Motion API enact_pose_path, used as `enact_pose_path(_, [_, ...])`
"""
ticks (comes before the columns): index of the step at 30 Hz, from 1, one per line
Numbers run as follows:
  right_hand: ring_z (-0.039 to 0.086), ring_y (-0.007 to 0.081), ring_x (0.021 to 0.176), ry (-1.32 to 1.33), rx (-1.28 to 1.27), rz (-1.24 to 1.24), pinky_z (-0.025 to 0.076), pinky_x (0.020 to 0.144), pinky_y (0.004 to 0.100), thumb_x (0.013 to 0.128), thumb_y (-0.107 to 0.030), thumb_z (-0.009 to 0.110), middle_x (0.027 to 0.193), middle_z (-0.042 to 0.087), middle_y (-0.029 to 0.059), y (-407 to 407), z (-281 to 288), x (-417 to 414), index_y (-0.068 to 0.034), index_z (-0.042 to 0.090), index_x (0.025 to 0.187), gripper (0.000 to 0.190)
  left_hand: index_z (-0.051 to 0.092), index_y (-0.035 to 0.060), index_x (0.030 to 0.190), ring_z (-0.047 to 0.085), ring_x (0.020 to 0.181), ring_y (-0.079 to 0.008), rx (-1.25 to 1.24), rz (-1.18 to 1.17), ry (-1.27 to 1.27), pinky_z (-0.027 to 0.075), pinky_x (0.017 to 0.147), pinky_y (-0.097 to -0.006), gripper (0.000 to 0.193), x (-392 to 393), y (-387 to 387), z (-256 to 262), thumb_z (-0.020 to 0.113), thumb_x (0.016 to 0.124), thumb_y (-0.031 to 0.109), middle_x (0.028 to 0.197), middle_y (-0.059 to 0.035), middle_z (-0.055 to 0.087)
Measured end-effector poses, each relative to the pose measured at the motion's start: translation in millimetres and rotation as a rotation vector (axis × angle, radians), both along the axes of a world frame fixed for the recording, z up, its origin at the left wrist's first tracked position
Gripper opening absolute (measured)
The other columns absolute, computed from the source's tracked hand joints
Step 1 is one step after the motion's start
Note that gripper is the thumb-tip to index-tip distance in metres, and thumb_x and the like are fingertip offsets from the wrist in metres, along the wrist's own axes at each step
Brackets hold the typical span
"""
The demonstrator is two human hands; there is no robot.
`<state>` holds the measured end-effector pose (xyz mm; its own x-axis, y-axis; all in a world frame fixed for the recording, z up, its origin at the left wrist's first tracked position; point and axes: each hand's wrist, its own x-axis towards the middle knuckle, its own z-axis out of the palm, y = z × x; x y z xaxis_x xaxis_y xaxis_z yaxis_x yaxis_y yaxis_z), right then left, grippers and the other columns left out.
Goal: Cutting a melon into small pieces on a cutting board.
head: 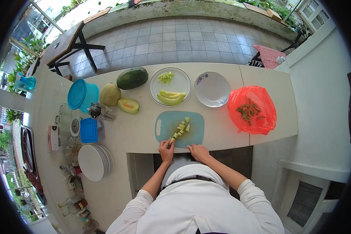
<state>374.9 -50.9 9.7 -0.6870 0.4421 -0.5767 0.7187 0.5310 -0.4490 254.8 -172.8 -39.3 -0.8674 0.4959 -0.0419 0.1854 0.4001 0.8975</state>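
My left hand (166, 149) grips the near end of a melon slice (172, 141) at the near edge of a teal cutting board (166, 127). My right hand (199, 152) is closed on a small knife (183, 143), whose blade lies low over the board, just right of the slice. Cut melon pieces (181, 127) run in a line up the board. Beyond it, a plate (155, 92) bears melon cubes (166, 77) and melon slices (171, 97). To its right stands a bowl with a floral pattern (212, 89).
A red plastic bag (269, 117) holding peelings sits at right. At left are a watermelon (132, 78), a whole melon (110, 94), a cut melon half (128, 105), a teal container (90, 93), a blue-lidded box (89, 130), stacked white plates (92, 163) and several glasses and bottles.
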Motion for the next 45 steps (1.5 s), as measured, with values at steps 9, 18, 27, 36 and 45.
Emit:
enact_pose_path(9, [0.057,0.0421,0.07,0.094,-0.029,-0.003,0.045,0.064,0.0505,0.089,-0.044,0.032,0.073,0.059,0.0233,1,20,-2,-0.001,0.052,0.087,0.048,0.063,0.0016,0.093,0.056,0.068,-0.0145,-0.024,-0.025,0.074,0.054,0.056,-0.0243,0.023,-5,1,-4,0.067,0.07,0.004,0.077,-0.0076,0.053])
enact_pose_path(18, [0.057,0.0413,0.069,0.074,0.0,0.039,0.045,0.062,0.0497,0.089,-0.042,0.033,0.071,0.058,0.0233,-8,11,1,-0.001,0.05,0.088,0.045,0.063,0.0014,0.093,0.056,0.068,-0.0145,-0.001,0.025,0.041,0.053,0.057,-0.024,0.023,-1,1,-6,0.067,0.071,0.004,0.078,-0.0076,0.053])
enact_pose_path(27, [0.057,0.0417,0.069,0.027,0.029,0.034,0.045,0.062,0.0495,0.09,-0.041,0.032,0.07,0.058,0.0232,-14,12,-1,-0.001,0.049,0.089,0.044,0.063,-0.0002,0.092,0.059,0.071,-0.015,0.023,0.051,-0.027,0.053,0.06,-0.0242,0.021,4,-7,3,0.065,0.072,0.003,0.081,-0.008,0.054])
enact_pose_path(36, [0.059,0.0388,0.067,-0.038,0.095,0.014,0.047,0.059,0.0475,0.089,-0.039,0.035,0.071,0.06,0.0217,-20,3,-9,0.0,0.051,0.086,0.043,0.063,-0.0009,0.092,0.059,0.067,-0.0132,0.1,0.023,-0.01,0.051,0.058,-0.0226,0.019,4,-8,-6,0.065,0.074,0.002,0.079,-0.0077,0.054])
enact_pose_path(45, [0.057,0.0401,0.08,-0.041,-0.085,0.025,0.045,0.072,0.0471,0.089,-0.041,0.032,0.079,0.059,0.0241,-4,-14,-3,0.001,0.057,0.09,0.049,0.063,-0.0001,0.093,0.059,0.066,-0.0132,0.095,0.023,-0.036,0.051,0.057,-0.022,0.02,1,-9,-5,0.065,0.074,0.004,0.078,-0.0073,0.054])
